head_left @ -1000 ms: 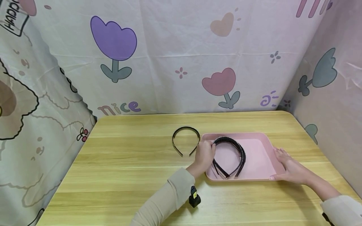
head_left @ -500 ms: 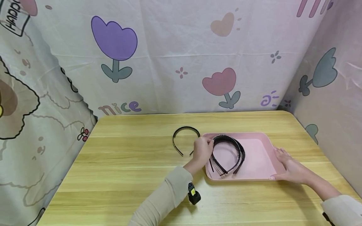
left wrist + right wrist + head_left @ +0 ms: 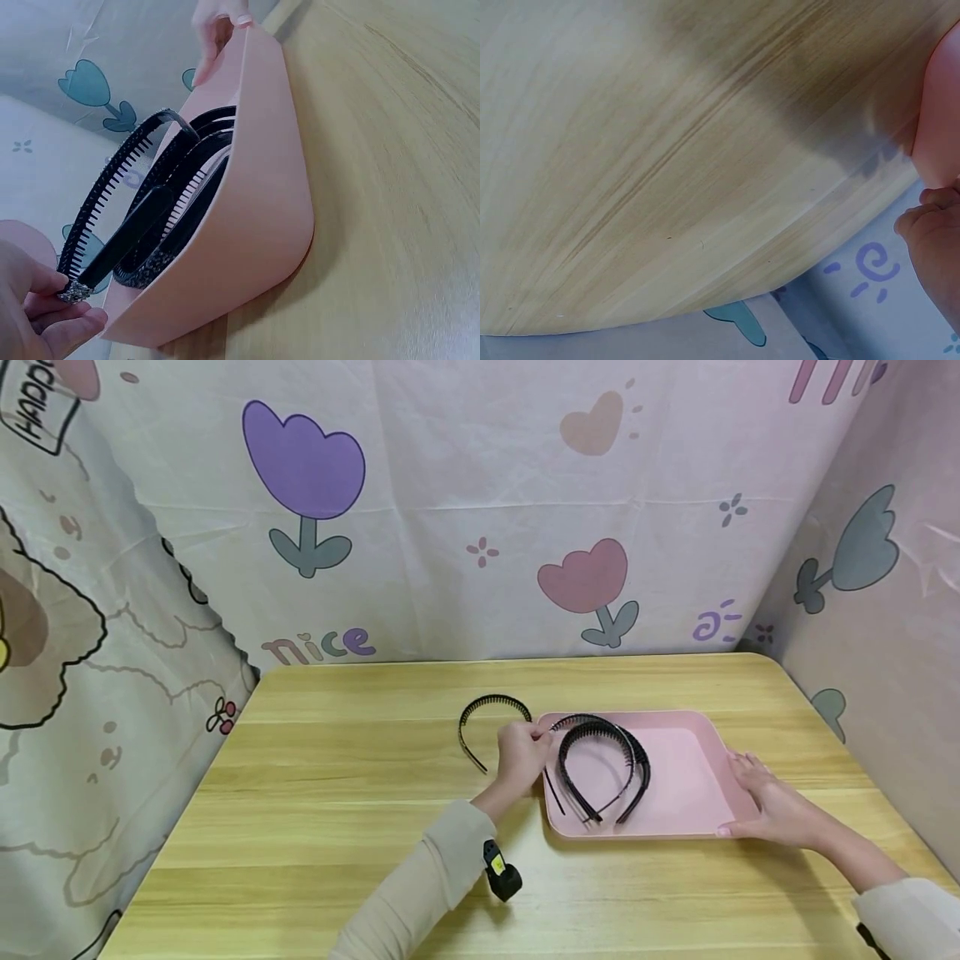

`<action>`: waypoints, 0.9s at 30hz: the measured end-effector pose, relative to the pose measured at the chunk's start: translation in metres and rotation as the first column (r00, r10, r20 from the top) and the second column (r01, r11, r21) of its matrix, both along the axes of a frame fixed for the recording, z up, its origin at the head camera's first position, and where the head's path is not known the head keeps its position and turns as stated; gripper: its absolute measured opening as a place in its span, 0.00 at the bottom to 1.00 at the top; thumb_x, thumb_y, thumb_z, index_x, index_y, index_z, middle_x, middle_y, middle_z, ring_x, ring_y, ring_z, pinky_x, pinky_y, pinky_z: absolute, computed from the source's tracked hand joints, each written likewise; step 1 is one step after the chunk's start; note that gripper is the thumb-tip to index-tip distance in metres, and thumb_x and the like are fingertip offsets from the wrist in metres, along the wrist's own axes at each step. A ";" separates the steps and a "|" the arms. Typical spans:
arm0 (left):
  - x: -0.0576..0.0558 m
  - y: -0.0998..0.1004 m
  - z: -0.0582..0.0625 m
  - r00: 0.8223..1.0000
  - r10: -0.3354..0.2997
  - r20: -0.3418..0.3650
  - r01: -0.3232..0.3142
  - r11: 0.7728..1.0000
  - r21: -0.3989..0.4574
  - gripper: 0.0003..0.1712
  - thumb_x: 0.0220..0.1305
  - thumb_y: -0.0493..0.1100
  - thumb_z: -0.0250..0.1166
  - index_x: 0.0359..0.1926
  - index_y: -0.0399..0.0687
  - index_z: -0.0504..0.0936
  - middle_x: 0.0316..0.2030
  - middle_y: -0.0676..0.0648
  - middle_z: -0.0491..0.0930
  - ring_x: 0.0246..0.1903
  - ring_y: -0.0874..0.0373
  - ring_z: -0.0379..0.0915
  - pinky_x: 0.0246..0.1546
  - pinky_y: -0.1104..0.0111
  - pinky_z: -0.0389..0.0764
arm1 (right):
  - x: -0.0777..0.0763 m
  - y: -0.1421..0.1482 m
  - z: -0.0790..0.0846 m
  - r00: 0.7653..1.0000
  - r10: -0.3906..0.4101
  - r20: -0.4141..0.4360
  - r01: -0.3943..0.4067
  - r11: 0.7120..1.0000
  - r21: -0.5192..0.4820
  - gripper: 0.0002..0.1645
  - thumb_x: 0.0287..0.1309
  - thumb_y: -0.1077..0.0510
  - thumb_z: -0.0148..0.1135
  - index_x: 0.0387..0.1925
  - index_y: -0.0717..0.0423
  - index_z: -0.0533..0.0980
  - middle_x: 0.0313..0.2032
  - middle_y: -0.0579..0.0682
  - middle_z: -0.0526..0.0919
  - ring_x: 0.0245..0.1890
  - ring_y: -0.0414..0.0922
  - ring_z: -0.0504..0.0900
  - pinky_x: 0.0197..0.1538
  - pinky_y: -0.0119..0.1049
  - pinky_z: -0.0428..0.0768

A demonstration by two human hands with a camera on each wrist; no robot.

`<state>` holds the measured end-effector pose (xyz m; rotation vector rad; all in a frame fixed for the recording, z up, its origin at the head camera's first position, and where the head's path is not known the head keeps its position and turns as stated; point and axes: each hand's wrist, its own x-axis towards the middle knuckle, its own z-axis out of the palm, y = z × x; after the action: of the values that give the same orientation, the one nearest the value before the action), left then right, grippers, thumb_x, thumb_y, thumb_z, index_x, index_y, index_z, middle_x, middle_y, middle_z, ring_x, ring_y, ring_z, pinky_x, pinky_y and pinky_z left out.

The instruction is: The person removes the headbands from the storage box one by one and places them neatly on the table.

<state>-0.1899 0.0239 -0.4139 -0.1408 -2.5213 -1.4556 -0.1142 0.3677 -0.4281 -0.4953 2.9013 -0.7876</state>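
My left hand [image 3: 517,758] pinches one end of a black toothed headband [image 3: 91,196] near a patch of glittering stones, above the left side of a pink tray [image 3: 690,777]. Several other black headbands [image 3: 642,777] lie overlapping in the left half of that tray. At the tray's right end, my right hand [image 3: 772,810] holds the near corner, with its thumb on the front rim and its fingers along the end wall. Left of the tray a single toothed headband [image 3: 463,735] lies on the table, partly covered by my left hand.
The wooden table [image 3: 315,827] carries the tray on its right half. Behind it hangs a printed cloth [image 3: 435,460], with more cloth at both sides. A small black wrist camera [image 3: 502,877] sits at my left cuff.
My left hand has moved left and slightly up, drawing one headband away from the overlapping others toward the tray's left rim. My right hand has stayed at the corner.
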 end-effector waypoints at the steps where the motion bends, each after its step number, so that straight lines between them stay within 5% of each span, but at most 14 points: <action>1: 0.000 -0.002 0.001 1.000 0.000 0.015 0.000 1.000 0.011 0.11 0.51 0.31 0.64 0.15 0.35 0.83 0.15 0.43 0.80 0.12 0.69 0.60 0.13 0.83 0.63 | 0.000 0.000 0.000 1.000 0.002 -0.001 -0.002 1.000 -0.001 0.66 0.37 0.49 0.74 0.65 0.79 0.44 0.63 0.81 0.49 0.66 0.75 0.40 0.68 0.63 0.33; 10: -0.003 -0.021 0.005 0.995 0.021 0.100 -0.027 0.998 0.064 0.08 0.53 0.33 0.64 0.21 0.33 0.85 0.16 0.39 0.82 0.08 0.69 0.61 0.11 0.81 0.66 | 0.001 0.000 -0.001 1.000 0.012 -0.018 -0.012 1.000 -0.006 0.66 0.37 0.49 0.74 0.65 0.80 0.45 0.63 0.81 0.49 0.66 0.75 0.40 0.69 0.60 0.31; 27: -0.009 -0.056 0.001 0.993 0.106 0.055 -0.109 0.992 0.057 0.09 0.53 0.36 0.67 0.21 0.34 0.85 0.17 0.39 0.83 0.12 0.66 0.66 0.20 0.76 0.72 | 0.001 0.001 -0.001 0.999 0.016 -0.029 -0.017 1.000 -0.015 0.66 0.37 0.50 0.74 0.65 0.79 0.45 0.62 0.82 0.50 0.66 0.75 0.40 0.69 0.62 0.32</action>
<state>-0.1994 -0.0325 -0.4127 0.0435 -2.4801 -1.5090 -0.1136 0.3688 -0.4292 -0.5361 2.9158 -0.8071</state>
